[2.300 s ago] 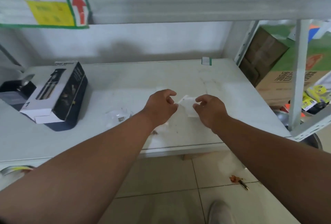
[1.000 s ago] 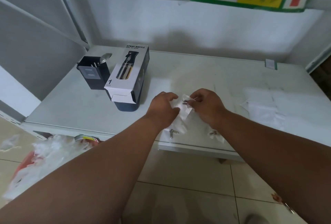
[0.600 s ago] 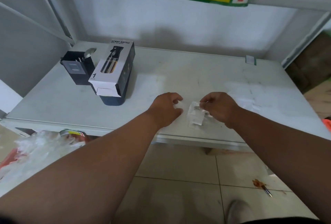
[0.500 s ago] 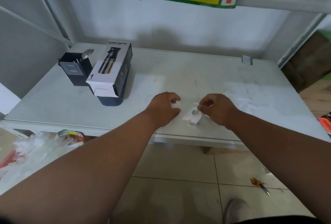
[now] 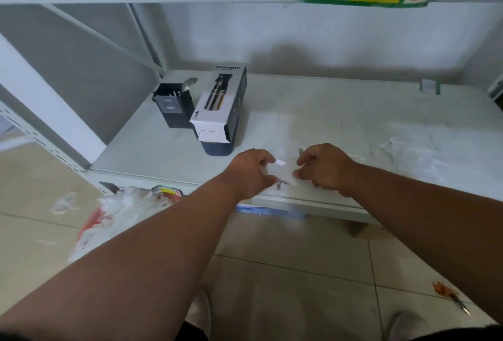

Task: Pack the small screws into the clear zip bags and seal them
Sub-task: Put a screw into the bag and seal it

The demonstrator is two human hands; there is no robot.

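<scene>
A small clear zip bag is held just above the front edge of the white shelf. My left hand pinches its left end and my right hand pinches its right end. A small metal screw shows at the bag's lower left corner, next to my left fingers. Another bit of metal pokes up above my right fingers; what it is cannot be told. More clear bags lie flat on the shelf to the right.
A spray bottle box lies on a dark tub at the shelf's left, with a black container beside it. Crumpled plastic sits on the tiled floor below left. An upper shelf with labels hangs overhead. A small tool lies on the floor.
The view has swung left. My left hand, apart from the bag half a second ago, now pinches its left end, so both hands hold it.
</scene>
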